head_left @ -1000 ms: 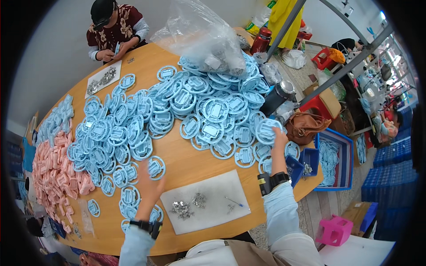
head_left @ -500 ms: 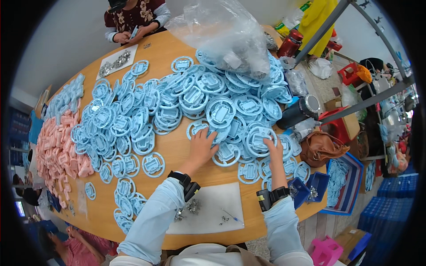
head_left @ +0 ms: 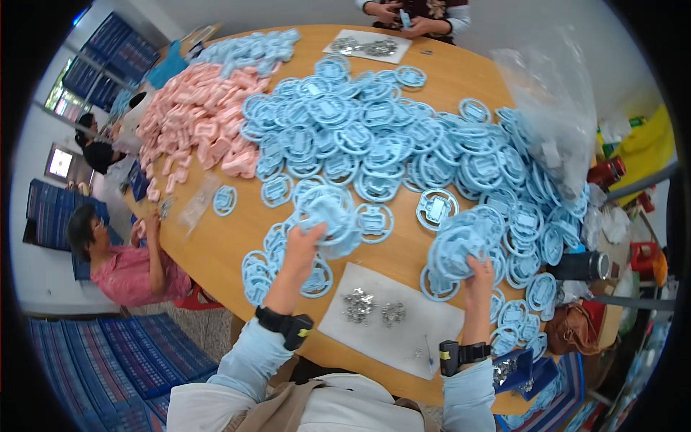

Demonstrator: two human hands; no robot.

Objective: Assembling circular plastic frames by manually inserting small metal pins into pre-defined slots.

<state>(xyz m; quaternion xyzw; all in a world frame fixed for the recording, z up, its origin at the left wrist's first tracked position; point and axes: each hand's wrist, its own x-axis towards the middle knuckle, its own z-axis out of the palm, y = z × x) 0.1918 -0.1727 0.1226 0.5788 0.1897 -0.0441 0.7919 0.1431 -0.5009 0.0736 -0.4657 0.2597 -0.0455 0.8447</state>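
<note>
At the far left I see a seated person in a pink top (head_left: 129,270) beside the round wooden table (head_left: 223,248), cut off by the dark fisheye rim; what their hands work on is too small for me to tell. Next comes a heap of pink plastic parts (head_left: 198,126), then the wide spread of light-blue ring-shaped parts (head_left: 374,137) covering most of the tabletop.

My left hand (head_left: 306,241) is closed around a bunch of blue rings (head_left: 332,216), lifted just over the table; the fingers are mostly hidden under the parts, so I cannot count how many it holds. Bare wood lies to its left, toward the near edge. Loose rings sit beneath and beside the wrist.

Between the forearms lies a white sheet (head_left: 403,327) carrying small metal pieces (head_left: 371,306), their shape too fine to make out. It reaches close to the table's near edge.

My right hand (head_left: 476,272) grips a second clump of blue rings (head_left: 461,241), fingers wrapped in among them. More rings crowd just right of it, up to the edge.

Further right, a clear plastic bag (head_left: 558,119) rises over the pile, with a dark cylindrical cup (head_left: 586,266) and a brown bag (head_left: 576,327) off the table's edge. At the top, another person's hands (head_left: 403,14) are cut off by the frame.
</note>
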